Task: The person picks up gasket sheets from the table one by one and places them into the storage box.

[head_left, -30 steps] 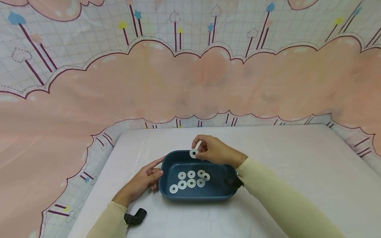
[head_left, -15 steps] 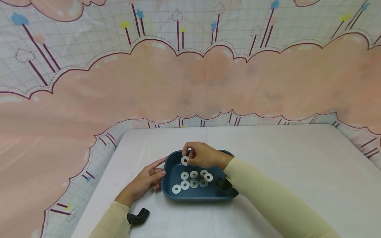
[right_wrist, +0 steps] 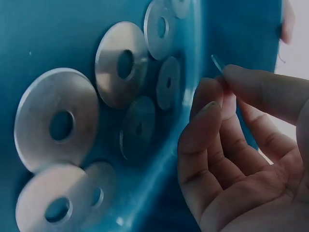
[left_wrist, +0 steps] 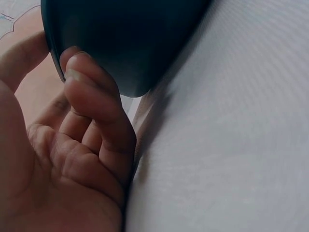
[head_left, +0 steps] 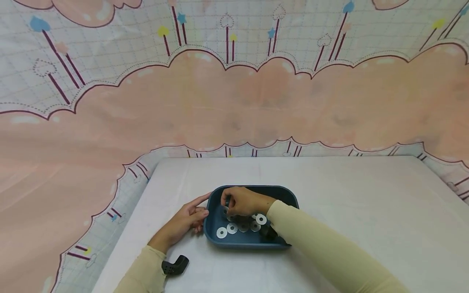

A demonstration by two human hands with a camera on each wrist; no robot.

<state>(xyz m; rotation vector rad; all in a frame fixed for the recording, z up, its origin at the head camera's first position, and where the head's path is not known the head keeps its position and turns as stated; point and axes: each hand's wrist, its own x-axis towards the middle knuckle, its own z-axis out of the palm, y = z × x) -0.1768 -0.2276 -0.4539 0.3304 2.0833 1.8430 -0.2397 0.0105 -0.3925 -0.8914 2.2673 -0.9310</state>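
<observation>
a: near edge first. right hand (head_left: 239, 202) is down inside the blue tray (head_left: 286, 194), thumb and fingers pinching one washer (right_wrist: 216, 62) on edge, just above the tray floor at its left end.
b: left hand (head_left: 185, 221)?
a: fingers curled against the tray's outer left wall, bracing it, holding nothing else.
b: risk?
a: my guess, the pinched washer could slip out edge-on and clatter onto the loose washers (right_wrist: 55, 123) lying flat just right of it, knocking them into a pile. some overlap already. if the left hand lets up, the tray may slide on the cloth.
b: surface?
a: tabletop (head_left: 366, 195) under a plain white cover, tray near its front left. a small black piece (head_left: 176, 265) in front of the tray by the left sleeve.
b: further back?
a: behind the tray, a pink cloud-print sheet (head_left: 234, 101) hangs as backdrop and drapes round the tabletop sides.
</observation>
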